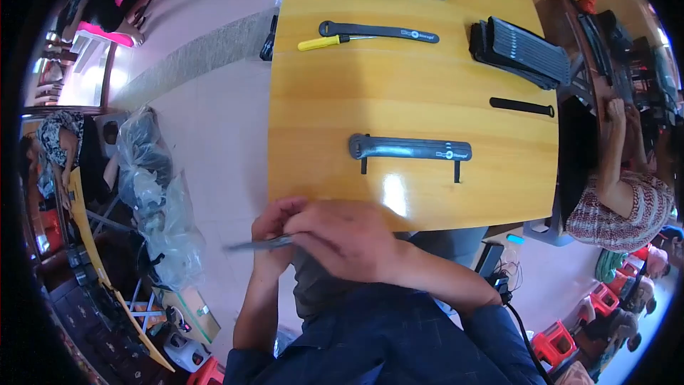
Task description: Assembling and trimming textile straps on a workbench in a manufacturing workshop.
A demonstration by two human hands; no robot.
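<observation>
While together, hands (345,234), right around grey strip (253,245), left grip unclear; black strap (410,148) ahead, yellow screwdriver (320,43) beyond.

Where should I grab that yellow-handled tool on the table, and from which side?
Probably by the yellow handle, coming in from the near left. It's the thick end, it points left, and bare tabletop lies on its near side. The thin metal shaft looks a poorer grip, running close along the near edge of the black strap.

Right hand (349,234) overlapping left hand (280,215); bare forearms (443,281) angled inward.
</observation>
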